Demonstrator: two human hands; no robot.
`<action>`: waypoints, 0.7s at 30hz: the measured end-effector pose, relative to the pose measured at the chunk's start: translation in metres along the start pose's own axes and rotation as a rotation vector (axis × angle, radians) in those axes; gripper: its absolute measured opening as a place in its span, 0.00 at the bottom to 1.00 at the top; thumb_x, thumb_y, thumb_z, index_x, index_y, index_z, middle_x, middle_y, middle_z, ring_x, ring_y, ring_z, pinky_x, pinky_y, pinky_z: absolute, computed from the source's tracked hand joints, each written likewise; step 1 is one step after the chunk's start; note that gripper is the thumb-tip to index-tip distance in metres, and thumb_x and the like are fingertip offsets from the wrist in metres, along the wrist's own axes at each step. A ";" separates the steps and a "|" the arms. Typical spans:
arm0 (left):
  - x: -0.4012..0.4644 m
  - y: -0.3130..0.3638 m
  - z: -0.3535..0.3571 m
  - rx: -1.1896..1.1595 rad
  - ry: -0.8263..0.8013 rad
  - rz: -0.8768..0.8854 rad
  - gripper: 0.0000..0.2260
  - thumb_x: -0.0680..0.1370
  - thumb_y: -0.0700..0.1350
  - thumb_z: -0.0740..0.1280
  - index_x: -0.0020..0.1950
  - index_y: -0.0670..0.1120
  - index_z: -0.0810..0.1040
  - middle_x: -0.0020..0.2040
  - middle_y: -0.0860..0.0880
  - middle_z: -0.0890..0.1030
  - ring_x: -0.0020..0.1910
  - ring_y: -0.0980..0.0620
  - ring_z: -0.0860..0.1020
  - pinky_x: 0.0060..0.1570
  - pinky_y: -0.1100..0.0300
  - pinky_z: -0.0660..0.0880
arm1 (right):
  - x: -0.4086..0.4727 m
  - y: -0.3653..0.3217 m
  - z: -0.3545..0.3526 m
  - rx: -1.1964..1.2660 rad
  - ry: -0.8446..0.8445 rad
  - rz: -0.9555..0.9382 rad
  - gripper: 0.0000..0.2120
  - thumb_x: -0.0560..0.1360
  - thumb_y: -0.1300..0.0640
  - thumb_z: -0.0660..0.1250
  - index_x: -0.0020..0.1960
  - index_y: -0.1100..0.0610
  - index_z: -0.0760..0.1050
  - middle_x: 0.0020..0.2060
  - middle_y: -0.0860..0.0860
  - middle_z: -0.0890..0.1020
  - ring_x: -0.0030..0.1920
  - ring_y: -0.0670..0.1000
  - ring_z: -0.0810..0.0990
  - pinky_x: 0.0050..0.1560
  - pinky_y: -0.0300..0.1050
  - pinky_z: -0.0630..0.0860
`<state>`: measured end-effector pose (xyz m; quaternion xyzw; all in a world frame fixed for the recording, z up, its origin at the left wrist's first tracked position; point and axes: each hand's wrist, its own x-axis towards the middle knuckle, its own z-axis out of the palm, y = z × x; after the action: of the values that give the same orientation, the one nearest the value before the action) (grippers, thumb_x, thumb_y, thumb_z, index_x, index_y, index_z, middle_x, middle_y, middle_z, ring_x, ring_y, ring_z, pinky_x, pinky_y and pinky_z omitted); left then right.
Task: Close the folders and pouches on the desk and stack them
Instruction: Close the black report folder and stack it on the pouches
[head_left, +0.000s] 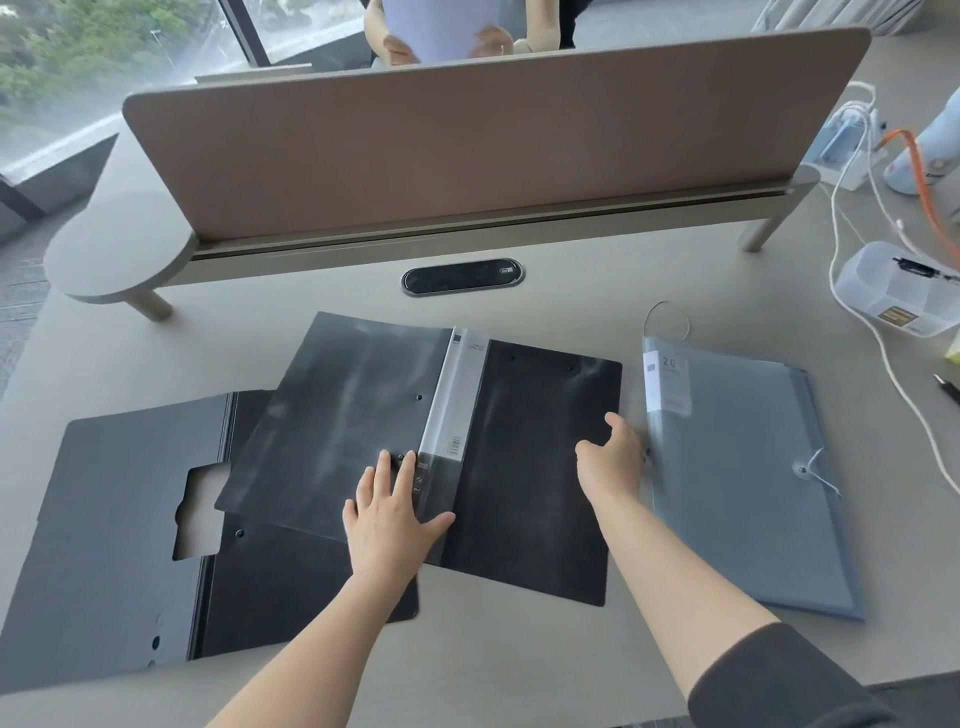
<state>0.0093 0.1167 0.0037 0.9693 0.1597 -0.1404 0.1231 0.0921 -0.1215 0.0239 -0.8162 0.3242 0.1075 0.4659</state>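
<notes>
Flat and spread, the left hand (392, 512) makes no grip at all: its straight fingers press down on the open black folder (426, 447) just beside the clear spine strip (449, 415), pinning the left cover to the desk (519, 644). Right of that, the right hand (613, 457) reaches to the outer edge of the folder's right cover, its fingers loosely curled at the edge; whether they have caught the cover yet or only touch it I cannot tell from the head view. Under the pressing hand and out to its left lies a second open black folder (119, 519), partly covered by the first, with a cut-out window in its left panel. Beyond the right hand, just beside it, sits the grey-blue pouch (737, 483), lying flat with its string wound at the button clasp (802, 469), so it looks closed already. The likely next move is to swing the right cover over onto the left. Trouble could come from the overlap: the upper folder rests on slick plastic, so a pull at the right edge may slide the whole thing instead of folding it, unless the left hand keeps its weight on. That same hand lies where the cover will land and must slip out in time. The right hand's knuckles are close to the pouch and could nudge it. White cables (862, 322) trail well off to the right, out of the way.
</notes>
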 end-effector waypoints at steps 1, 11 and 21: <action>0.000 -0.001 0.000 0.000 0.005 -0.002 0.42 0.72 0.67 0.66 0.80 0.56 0.53 0.82 0.49 0.53 0.80 0.45 0.52 0.74 0.43 0.57 | 0.002 0.001 0.000 0.016 0.005 0.005 0.32 0.71 0.65 0.60 0.75 0.52 0.65 0.73 0.50 0.68 0.69 0.57 0.69 0.63 0.60 0.75; 0.005 -0.013 -0.004 -0.024 0.027 -0.050 0.41 0.72 0.69 0.65 0.80 0.56 0.53 0.82 0.49 0.54 0.80 0.46 0.52 0.74 0.44 0.57 | 0.005 -0.002 0.000 0.172 0.045 0.019 0.29 0.75 0.65 0.62 0.75 0.55 0.65 0.62 0.53 0.77 0.56 0.55 0.78 0.57 0.52 0.77; 0.005 -0.018 -0.012 -0.128 0.016 -0.067 0.37 0.74 0.67 0.64 0.79 0.55 0.58 0.81 0.50 0.57 0.79 0.46 0.56 0.72 0.46 0.59 | -0.006 -0.015 -0.023 0.152 -0.105 -0.149 0.09 0.77 0.64 0.61 0.54 0.56 0.76 0.37 0.51 0.78 0.33 0.52 0.68 0.32 0.43 0.65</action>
<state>0.0106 0.1382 0.0097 0.9547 0.2019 -0.1261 0.1787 0.0943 -0.1331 0.0498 -0.7937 0.2450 0.0905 0.5494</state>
